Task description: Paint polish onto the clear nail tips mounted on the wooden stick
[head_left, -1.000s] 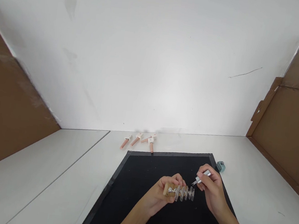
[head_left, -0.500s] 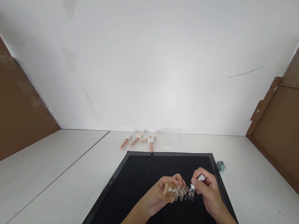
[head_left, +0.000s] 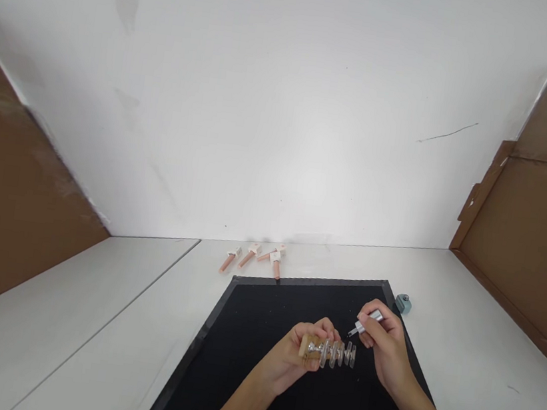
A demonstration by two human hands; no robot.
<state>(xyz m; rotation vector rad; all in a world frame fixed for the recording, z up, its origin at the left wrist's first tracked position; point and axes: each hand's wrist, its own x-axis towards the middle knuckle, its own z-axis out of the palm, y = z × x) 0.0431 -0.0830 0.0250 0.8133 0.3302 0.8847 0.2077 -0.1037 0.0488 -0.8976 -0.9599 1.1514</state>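
Over a black mat (head_left: pixel 251 377), the left hand (head_left: pixel 291 358) grips a wooden-ended holder (head_left: pixel 329 352) of clear nail tips, long axis running left to right; just beyond its right end, the right hand (head_left: pixel 386 347) pinches a silver brush pen (head_left: pixel 366 325), tip aimed down-left at the row; a teal bottle (head_left: pixel 403 304) and pink practice fingers (head_left: pixel 259 257) lie farther back.

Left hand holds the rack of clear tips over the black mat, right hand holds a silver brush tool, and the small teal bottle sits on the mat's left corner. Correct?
Not quite. In the head view the small teal bottle sits off the black mat, by its far right corner, on the white table. The rest stands: the left hand holds the rack of clear tips over the mat, and the right hand holds the silver brush tool.
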